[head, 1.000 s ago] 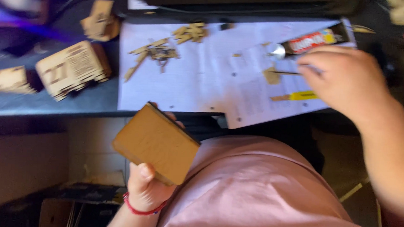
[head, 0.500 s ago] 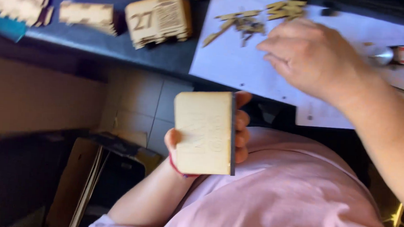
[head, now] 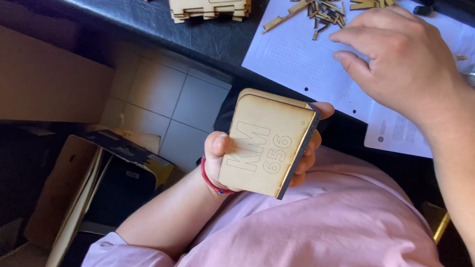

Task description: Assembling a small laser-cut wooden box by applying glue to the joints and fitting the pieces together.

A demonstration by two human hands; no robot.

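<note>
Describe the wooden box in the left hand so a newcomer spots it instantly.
Start at the pink shirt filling the lower frame. Just above it, the left hand holds a flat, pale wooden box with rounded corners and engraved characters. Unlike the wooden boxes on the dark desk, it is held off the desk.

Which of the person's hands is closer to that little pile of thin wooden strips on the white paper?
The right hand: its fingertips hover just right of the wooden strips. The left hand is far below them, off the desk, holding a wooden box.

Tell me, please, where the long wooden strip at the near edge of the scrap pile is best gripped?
Probably at the free lower-left end of the wooden strip, coming from the bare white paper side: that end juts clear of the scrap pile.
</note>
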